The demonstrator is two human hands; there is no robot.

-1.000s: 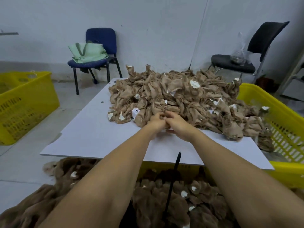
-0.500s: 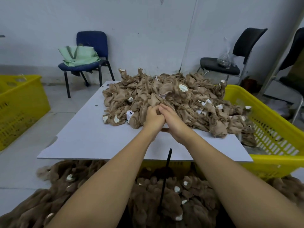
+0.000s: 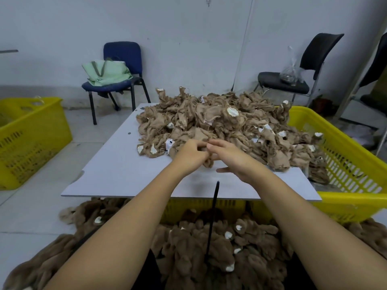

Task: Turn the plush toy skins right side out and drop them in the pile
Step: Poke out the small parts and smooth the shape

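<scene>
Two hands (image 3: 211,156) gripping one skin (image 3: 207,162)

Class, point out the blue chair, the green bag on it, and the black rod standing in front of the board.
blue chair (image 3: 122,51), head view, on its backrest.
green bag (image 3: 109,73), head view, on its front panel.
black rod (image 3: 212,214), head view, on its mid shaft.

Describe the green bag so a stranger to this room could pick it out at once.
Look to the white back wall, left of the table. A blue chair stands there, and the bag sits slumped on its seat. It is the only pale green thing here, with darker straps, unlike the clear plastic bag on the black chair to the right.
</scene>
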